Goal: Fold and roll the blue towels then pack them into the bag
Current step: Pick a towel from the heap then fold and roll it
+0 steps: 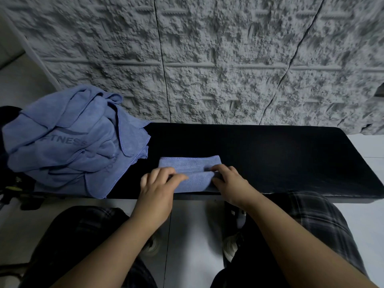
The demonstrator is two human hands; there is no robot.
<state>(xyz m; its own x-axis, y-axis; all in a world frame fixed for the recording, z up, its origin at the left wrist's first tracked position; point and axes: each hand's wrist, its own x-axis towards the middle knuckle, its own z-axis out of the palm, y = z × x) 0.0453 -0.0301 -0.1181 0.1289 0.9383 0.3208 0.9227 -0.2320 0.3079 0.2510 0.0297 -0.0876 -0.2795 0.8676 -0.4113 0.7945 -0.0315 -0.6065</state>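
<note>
A folded blue towel point(190, 166) lies as a narrow strip near the front edge of the black bench point(270, 154). Its near part is turned over into a roll. My left hand point(159, 183) lies on the roll's left end, fingers curled over it. At the right end, my right hand point(228, 179) grips the roll with curled fingers. A heap of loose blue towels point(68, 140) sits on the bench's left end, one printed with "FITNESS". No bag can be made out.
A rough grey textured wall point(207, 59) rises directly behind the bench. Pale floor tiles point(187, 235) lie below, with my knees in dark checked trousers point(311, 225) and my shoes between them. Dark gear point(12, 190) sits under the towel heap at far left.
</note>
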